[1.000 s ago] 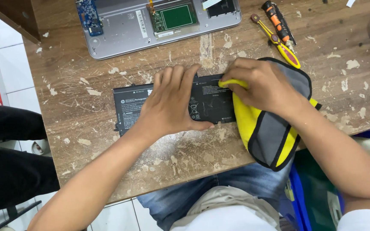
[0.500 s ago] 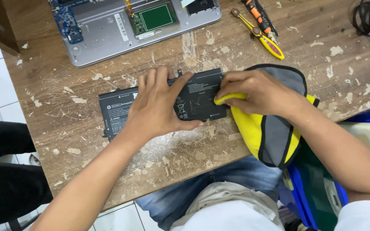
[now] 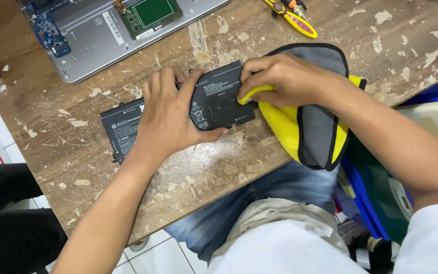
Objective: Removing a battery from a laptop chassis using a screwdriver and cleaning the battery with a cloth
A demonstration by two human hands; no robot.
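Flat black rectangular laptop battery [image 3: 128,127] lies lengthwise on worn, paint-chipped wooden table [image 3: 67,152], left end poking out past left fingers. Left hand [image 3: 166,114] pressed flat on battery middle, fingers spread and extended, thumb hooked over near edge: pinning, not clenched. Beyond fingertips: opened grey laptop chassis [image 3: 89,43] with green circuit board. Right hand [image 3: 285,78] curled, fingers pinching fold of yellow-grey cloth [image 3: 315,132] against battery's right end. Beyond right knuckles: yellow-handled pliers [image 3: 295,20].
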